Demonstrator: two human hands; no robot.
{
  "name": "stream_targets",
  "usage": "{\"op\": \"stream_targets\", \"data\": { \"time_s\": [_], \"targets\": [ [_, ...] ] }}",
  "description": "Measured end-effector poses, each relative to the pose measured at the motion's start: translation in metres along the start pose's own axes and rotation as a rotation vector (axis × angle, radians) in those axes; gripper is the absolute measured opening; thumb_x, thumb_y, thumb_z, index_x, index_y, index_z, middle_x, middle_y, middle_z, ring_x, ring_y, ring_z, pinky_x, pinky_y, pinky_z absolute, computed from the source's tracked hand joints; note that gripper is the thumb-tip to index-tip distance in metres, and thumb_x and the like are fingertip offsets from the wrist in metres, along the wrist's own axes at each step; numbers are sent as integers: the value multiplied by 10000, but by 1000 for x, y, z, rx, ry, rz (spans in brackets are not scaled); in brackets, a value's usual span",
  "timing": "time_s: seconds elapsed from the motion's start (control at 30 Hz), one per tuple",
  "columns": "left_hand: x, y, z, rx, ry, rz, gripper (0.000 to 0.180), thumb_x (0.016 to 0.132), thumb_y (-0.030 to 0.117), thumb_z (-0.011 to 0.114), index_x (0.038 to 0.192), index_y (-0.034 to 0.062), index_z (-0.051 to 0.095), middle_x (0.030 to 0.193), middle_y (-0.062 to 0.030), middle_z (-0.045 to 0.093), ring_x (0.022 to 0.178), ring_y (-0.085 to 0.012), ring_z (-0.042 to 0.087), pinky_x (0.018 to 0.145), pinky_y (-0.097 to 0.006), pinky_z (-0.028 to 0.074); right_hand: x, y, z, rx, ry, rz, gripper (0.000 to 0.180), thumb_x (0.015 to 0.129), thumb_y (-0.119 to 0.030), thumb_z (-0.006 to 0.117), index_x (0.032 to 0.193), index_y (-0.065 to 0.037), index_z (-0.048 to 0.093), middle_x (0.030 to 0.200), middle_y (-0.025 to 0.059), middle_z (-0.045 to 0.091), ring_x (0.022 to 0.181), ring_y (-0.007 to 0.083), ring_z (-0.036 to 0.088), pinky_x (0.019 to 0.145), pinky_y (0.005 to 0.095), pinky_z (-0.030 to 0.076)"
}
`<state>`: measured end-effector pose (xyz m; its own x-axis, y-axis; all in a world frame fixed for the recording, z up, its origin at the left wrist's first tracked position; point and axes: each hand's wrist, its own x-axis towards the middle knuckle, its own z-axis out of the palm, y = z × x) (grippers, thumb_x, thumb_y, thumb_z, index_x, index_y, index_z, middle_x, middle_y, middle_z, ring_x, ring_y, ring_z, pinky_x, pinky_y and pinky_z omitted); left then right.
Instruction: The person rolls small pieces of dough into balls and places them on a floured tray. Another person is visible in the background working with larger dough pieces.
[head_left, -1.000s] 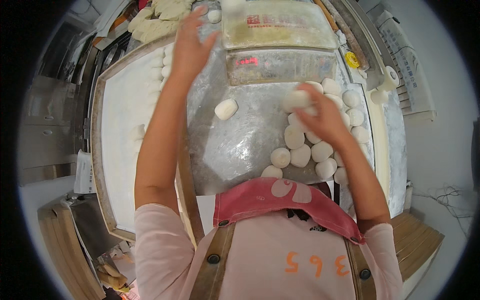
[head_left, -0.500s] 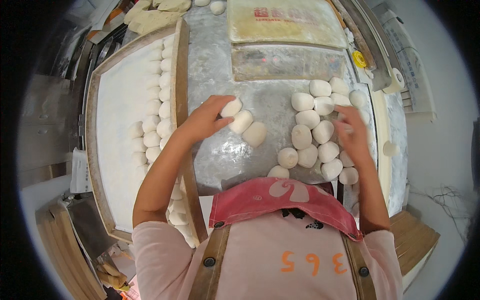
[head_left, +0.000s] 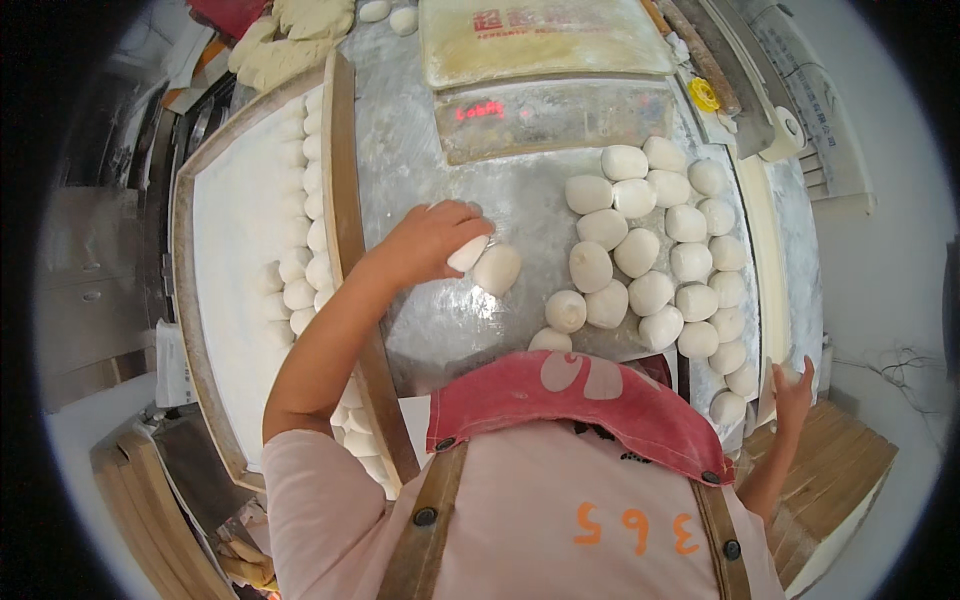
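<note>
My left hand (head_left: 435, 242) is closed over a white dough ball (head_left: 468, 254) on the floured metal worktop (head_left: 400, 180). Its fingers hide part of that ball and whatever lies under the palm. Touching it on the right is another dough ball (head_left: 497, 270). At the worktop's right side, my right hand (head_left: 793, 390) has thumb and finger curved around a small pale thing that I cannot make out. A cluster of dough balls (head_left: 637, 252), round to oval, spreads between my hands, nearer the right.
On the left stands a wooden-rimmed tray (head_left: 345, 180) with rows of dough balls along its inner right side. A floured box with a yellowish lid (head_left: 545, 45) sits at the back. Larger dough pieces (head_left: 290, 40) lie far left; a yellow ring-shaped item (head_left: 703, 95) is far right.
My right hand has left the cluster and moved right and toward me. My left hand has closed further over the dough balls it was touching. The view has shifted slightly.
</note>
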<state>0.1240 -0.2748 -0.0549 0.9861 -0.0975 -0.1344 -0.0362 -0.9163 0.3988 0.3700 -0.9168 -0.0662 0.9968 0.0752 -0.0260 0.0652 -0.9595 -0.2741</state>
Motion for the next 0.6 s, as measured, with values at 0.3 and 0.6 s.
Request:
{"op": "stream_targets", "data": {
  "time_s": [0.3,0.6],
  "targets": [
    [-17,65,9,151,120,-190,915,609,275,879,1422,203,464,1306,-98,562,1216,-317,534,928,-500,450,75,-40,23,-138,29,-310,402,852,-319,724,1099,-7,666,999,203,684,942,409,644,825,435,508],
    [-9,78,23,199,49,-320,810,655,334,853,1382,323,496,1176,-72,577,1112,-273,559,872,-556,427,153,-177,31,-5,-180,-379,877,810,-239,710,1542,-182,232,1193,257,624,1055,420,628,853,466,507]
  ]
}}
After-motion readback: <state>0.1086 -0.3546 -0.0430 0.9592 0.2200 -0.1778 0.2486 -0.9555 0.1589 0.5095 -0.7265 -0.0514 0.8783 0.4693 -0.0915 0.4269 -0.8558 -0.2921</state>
